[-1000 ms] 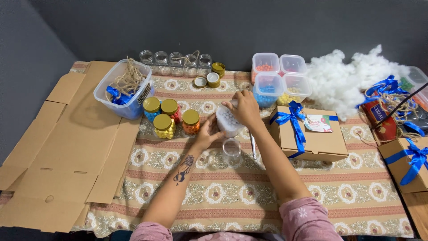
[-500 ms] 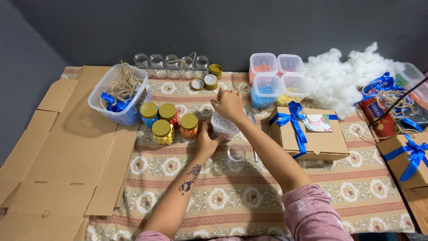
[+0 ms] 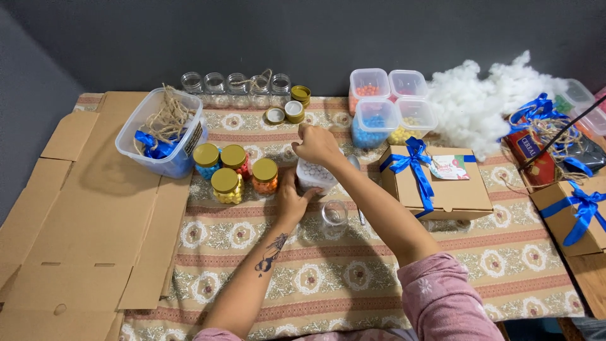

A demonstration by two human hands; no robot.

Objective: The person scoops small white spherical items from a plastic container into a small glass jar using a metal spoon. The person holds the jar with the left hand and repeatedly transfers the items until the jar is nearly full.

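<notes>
A clear plastic container of white beads stands on the patterned cloth. My left hand grips its near left side. My right hand lies curled over its top far edge. Just in front, to the right, stands a small empty glass jar with no lid. Left of the container is a cluster of bead-filled jars with gold lids.
A tub of twine and blue ribbon sits back left, empty jars and loose gold lids behind. Bead tubs, white stuffing and ribboned boxes lie right. Flat cardboard covers the left.
Both hands stay on the bead container. My right hand has slid a little to the left, from its right side to over its top.
</notes>
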